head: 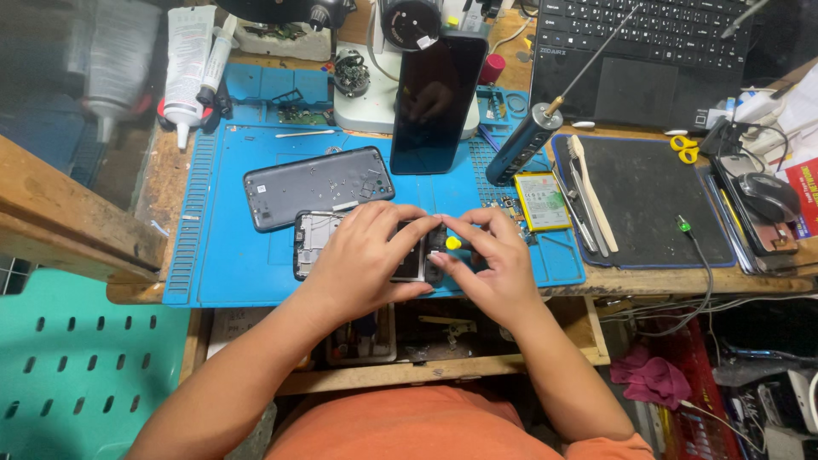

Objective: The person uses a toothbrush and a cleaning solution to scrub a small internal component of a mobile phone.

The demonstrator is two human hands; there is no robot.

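Both hands meet over an opened phone (319, 243) lying near the front edge of the blue work mat (239, 264), a little right of the mat's middle. The phone's long axis runs left to right, parallel to that front edge. Its left end shows clear of the hands: a dark frame with the back taken off, pale metal and small parts inside. The rest is covered by the hands, so which end is the top cannot be told.

The left hand (362, 255) lies palm down across the phone's middle, fingers bent and closed on its body, pinning it to the mat. The right hand (494, 260) is at the phone's right end, thumb and forefinger pinched together on a small tool with a yellow tip (453, 243), which touches the phone there.

Just behind the phone lies a grey back cover (317, 186), inner side up, tilted slightly against the mat's edges. Farther back a black phone (436, 102) leans upright near the mat's rear edge. A battery (542, 201) with a yellow-green label sits near the mat's right edge, beside a black pad (656, 204) that carries flat tools.
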